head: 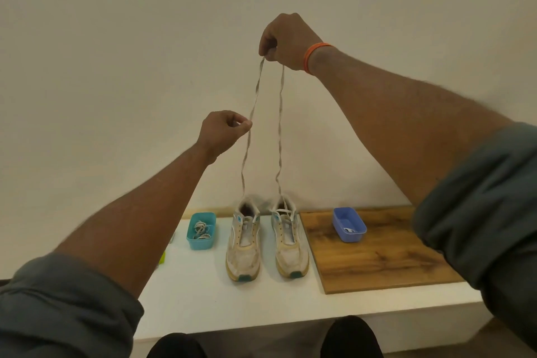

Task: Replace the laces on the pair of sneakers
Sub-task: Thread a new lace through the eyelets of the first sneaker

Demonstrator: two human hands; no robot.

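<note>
Step in hand, unlacing: your right hand [286,39] pinches the worn flat grey lace [280,125] high above the pair of scuffed white sneakers [266,241], your left hand [223,132] pinches its other strand lower; next, likely, free it from the eyelets.

Light: dim, warm, even; source not visible.
Shadows: soft grey patch on the wall [263,208] below both hands, behind the sneaker heels.
Glare: none; white shelf [203,293] beneath the hands is brightest.
Focus: fair at centre; left hand [222,132] and right hand [286,39] slightly soft.
Edges: wide-angle stretch; sleeves [494,197] near the corners loom large, blurred.
</note>
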